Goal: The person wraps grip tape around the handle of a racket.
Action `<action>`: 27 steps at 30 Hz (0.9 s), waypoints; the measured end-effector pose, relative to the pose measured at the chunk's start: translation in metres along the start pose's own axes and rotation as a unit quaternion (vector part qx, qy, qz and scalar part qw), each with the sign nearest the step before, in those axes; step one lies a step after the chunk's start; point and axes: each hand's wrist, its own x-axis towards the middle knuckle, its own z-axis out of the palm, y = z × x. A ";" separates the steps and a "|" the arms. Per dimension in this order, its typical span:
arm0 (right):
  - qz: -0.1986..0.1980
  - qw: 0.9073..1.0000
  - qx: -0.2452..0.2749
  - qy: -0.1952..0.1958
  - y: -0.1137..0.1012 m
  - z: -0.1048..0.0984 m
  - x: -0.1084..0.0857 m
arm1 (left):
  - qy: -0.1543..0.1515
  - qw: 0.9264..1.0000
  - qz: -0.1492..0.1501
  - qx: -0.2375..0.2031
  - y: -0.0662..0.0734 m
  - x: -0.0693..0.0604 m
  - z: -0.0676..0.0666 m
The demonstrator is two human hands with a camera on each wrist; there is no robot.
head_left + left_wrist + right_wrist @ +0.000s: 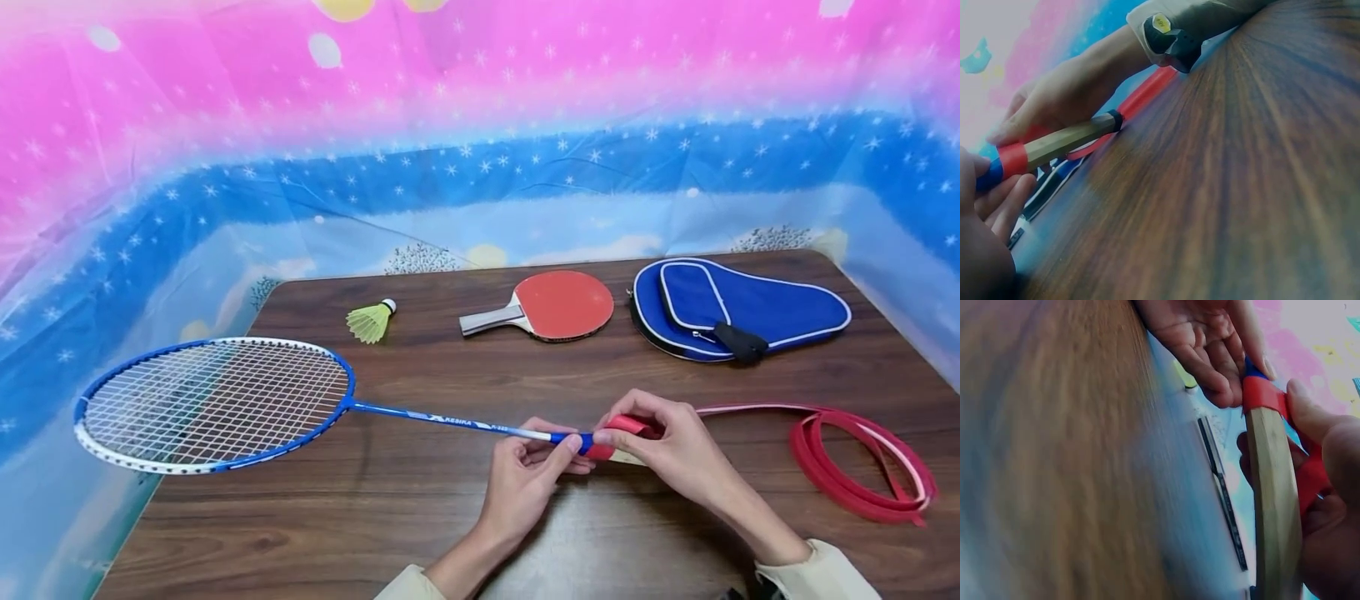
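Observation:
A blue and white badminton racket [457, 423] is held across the front of the table, its strung head to the left. My left hand [521, 483] grips it at the blue cone above the handle, thumb on top. My right hand [671, 442] pinches a strip of red grip tape [1263, 394] beside the cone. One band of this tape wraps the upper end of the bare wooden handle [1272, 487]. From the right hand the tape runs rightward to a loose coil [806, 467] on the table. In the left wrist view, the handle's dark butt end [1115, 120] shows.
Behind the racket, a yellow shuttlecock [369, 322] lies on the brown wooden table [300, 525]. A red table tennis bat [564, 304] rests at the back middle. To its right is a blue bat case [787, 308] with white piping. Patterned cloth [525, 175] hangs around the table.

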 end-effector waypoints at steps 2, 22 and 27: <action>-0.009 1.000 0.000 -0.012 -0.001 -0.005 0.001 | -0.003 1.000 -0.004 0.000 0.001 0.001 0.001; 0.001 1.000 0.002 0.016 -0.022 0.002 0.002 | -0.003 0.999 -0.034 -0.006 0.004 0.002 0.000; 0.027 0.999 0.008 0.016 -0.023 0.005 0.000 | 0.006 0.998 -0.061 -0.009 0.003 0.000 -0.002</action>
